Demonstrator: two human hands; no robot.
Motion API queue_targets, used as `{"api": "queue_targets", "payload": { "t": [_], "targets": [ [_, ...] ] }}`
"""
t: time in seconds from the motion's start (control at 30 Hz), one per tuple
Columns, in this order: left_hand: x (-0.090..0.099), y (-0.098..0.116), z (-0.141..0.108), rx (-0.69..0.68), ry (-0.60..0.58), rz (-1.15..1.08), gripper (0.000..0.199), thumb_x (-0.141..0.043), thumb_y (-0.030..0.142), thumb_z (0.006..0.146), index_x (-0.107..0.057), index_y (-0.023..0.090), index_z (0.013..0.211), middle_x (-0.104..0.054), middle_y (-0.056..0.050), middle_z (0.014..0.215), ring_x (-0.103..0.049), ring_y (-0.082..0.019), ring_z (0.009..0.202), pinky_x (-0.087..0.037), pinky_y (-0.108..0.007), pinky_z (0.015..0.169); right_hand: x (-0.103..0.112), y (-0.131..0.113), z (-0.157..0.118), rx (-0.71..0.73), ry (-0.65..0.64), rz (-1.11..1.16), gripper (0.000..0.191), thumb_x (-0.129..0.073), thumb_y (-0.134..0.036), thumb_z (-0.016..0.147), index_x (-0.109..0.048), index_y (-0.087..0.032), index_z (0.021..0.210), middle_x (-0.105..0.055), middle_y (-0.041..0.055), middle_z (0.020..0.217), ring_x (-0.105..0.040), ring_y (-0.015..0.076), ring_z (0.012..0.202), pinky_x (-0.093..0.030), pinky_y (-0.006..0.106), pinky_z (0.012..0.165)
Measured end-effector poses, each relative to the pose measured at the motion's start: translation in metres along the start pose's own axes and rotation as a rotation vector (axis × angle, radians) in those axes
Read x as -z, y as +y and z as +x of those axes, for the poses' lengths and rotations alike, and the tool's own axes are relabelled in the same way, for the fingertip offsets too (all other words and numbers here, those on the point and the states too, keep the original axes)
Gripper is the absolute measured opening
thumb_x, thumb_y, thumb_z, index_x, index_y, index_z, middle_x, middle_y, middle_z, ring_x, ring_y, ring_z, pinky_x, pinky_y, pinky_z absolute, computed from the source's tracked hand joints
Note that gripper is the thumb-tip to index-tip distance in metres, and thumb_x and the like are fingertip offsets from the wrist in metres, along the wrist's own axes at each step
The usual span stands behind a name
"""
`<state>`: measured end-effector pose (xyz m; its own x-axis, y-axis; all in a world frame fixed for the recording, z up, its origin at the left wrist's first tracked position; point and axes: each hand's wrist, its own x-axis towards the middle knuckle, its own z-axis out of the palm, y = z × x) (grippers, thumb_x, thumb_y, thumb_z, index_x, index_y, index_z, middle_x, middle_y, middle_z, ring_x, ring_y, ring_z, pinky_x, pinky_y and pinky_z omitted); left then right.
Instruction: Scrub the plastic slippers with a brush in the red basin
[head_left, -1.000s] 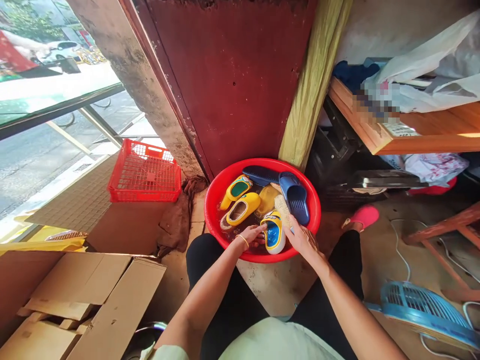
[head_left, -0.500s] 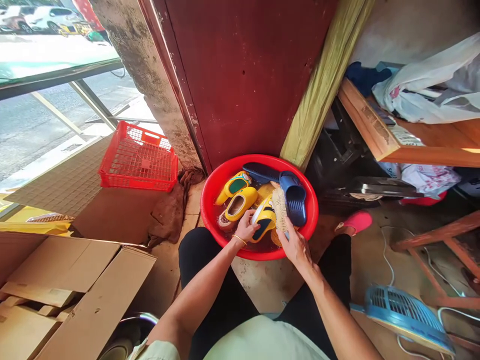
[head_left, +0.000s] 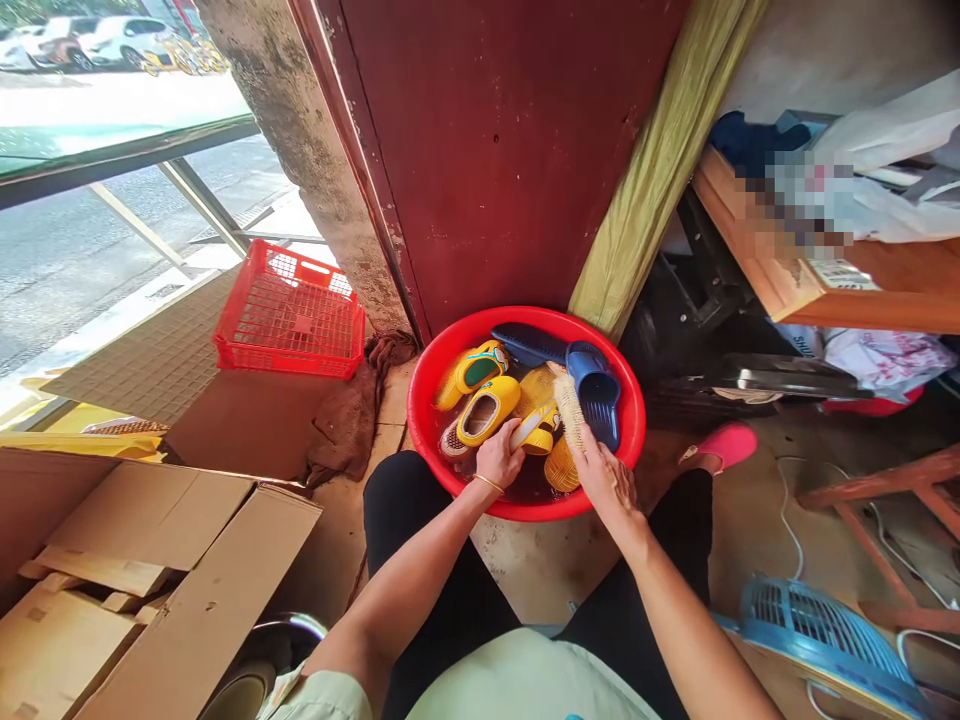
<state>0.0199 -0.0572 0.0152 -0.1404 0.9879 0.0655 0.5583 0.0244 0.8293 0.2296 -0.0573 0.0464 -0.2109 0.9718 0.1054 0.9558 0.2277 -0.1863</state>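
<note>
A red basin [head_left: 415,400] of water sits on the floor between my knees. My left hand [head_left: 501,458] is closed on a yellow shoe [head_left: 543,432], which is tilted with its pale sole edge toward me. In my right hand [head_left: 606,482] is a scrub brush [head_left: 568,405], its pale bristles turned left beside that shoe. Left of them float two more yellow shoes, one with a fleecy lining [head_left: 489,410] and one with a green inside [head_left: 480,368]. A blue slipper [head_left: 594,385] lies at the basin's right, and a dark slipper [head_left: 527,343] at the back.
A red plastic crate [head_left: 292,310] and a brown cloth [head_left: 349,425] lie to the left, behind a cardboard box [head_left: 150,520]. Behind the basin stands a dark red door [head_left: 495,180]. On the right are a wooden table [head_left: 795,290] and a blue fan [head_left: 825,635].
My left hand has turned the yellow shoe, so its opening no longer faces me. The brush has shifted slightly and now stands more edge-on. The whole view has swung a little left.
</note>
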Motion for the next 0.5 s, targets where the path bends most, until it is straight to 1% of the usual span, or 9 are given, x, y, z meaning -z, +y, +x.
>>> {"api": "queue_targets", "payload": {
  "t": [0.03,0.13,0.17,0.2,0.27,0.33,0.43,0.5],
  "targets": [
    [0.0,-0.001,0.001,0.004,0.011,-0.01,0.056,-0.062,0.016,0.078,-0.058,0.021,0.133,-0.068,-0.01,0.127,-0.064,-0.03,0.114,-0.045,-0.044,0.106,0.0,0.0,-0.002,0.039,-0.004,-0.008,0.058,-0.033,-0.044,0.102,-0.042,-0.022,0.155,-0.072,0.0155,0.098,-0.066,0.0245,0.072,-0.052,0.038,0.069],
    [0.0,-0.005,0.004,0.012,0.073,-0.122,0.048,-0.061,0.02,0.08,-0.061,0.019,0.128,-0.069,-0.01,0.123,-0.064,-0.028,0.113,-0.045,-0.042,0.106,0.0,-0.001,-0.013,0.25,-0.044,-0.034,0.053,-0.035,-0.04,0.103,-0.046,-0.025,0.153,-0.072,0.0129,0.095,-0.066,0.0239,0.081,-0.05,0.036,0.078],
    [0.0,-0.005,0.005,0.0,0.087,-0.171,0.047,-0.061,0.021,0.08,-0.061,0.019,0.127,-0.07,-0.009,0.122,-0.064,-0.027,0.113,-0.045,-0.04,0.106,0.0,-0.002,-0.015,0.289,-0.05,-0.037,0.051,-0.037,-0.037,0.103,-0.048,-0.026,0.151,-0.073,0.012,0.095,-0.067,0.0234,0.084,-0.05,0.035,0.081],
    [0.001,-0.005,0.006,-0.022,0.096,-0.216,0.047,-0.062,0.023,0.081,-0.061,0.018,0.127,-0.069,-0.009,0.123,-0.064,-0.027,0.113,-0.045,-0.039,0.106,0.0,-0.002,-0.016,0.3,-0.046,-0.034,0.049,-0.039,-0.034,0.102,-0.05,-0.027,0.15,-0.073,0.0115,0.095,-0.067,0.0229,0.086,-0.049,0.034,0.083],
    [0.006,-0.005,0.01,-0.064,0.11,-0.283,0.049,-0.064,0.028,0.082,-0.06,0.018,0.129,-0.069,-0.009,0.125,-0.063,-0.026,0.115,-0.045,-0.038,0.106,0.0,-0.001,-0.012,0.26,-0.016,0.021,0.047,-0.042,-0.031,0.101,-0.055,-0.026,0.146,-0.074,0.0119,0.099,-0.068,0.0229,0.09,-0.048,0.034,0.086],
    [0.017,-0.005,0.016,-0.056,0.152,-0.306,0.051,-0.064,0.032,0.082,-0.059,0.018,0.13,-0.068,-0.009,0.127,-0.062,-0.026,0.117,-0.045,-0.038,0.107,0.0,-0.002,-0.003,0.178,0.021,0.17,0.047,-0.043,-0.035,0.1,-0.056,-0.023,0.143,-0.074,0.013,0.108,-0.069,0.0243,0.095,-0.049,0.033,0.085],
    [0.044,-0.01,0.037,0.014,0.296,-0.289,0.051,-0.063,0.037,0.082,-0.06,0.018,0.13,-0.07,-0.008,0.123,-0.063,-0.026,0.114,-0.047,-0.037,0.104,-0.001,-0.002,0.011,-0.024,0.084,0.456,0.052,-0.043,-0.045,0.099,-0.053,-0.018,0.142,-0.074,0.0139,0.114,-0.071,0.0261,0.097,-0.053,0.033,0.078],
    [0.064,-0.019,0.057,0.036,0.393,-0.277,0.051,-0.063,0.039,0.082,-0.062,0.016,0.128,-0.07,-0.009,0.121,-0.064,-0.026,0.111,-0.049,-0.037,0.101,-0.001,0.002,0.016,-0.155,0.086,0.612,0.054,-0.044,-0.049,0.096,-0.055,-0.016,0.138,-0.076,0.0128,0.106,-0.072,0.0252,0.09,-0.055,0.032,0.072]
  ]
}}
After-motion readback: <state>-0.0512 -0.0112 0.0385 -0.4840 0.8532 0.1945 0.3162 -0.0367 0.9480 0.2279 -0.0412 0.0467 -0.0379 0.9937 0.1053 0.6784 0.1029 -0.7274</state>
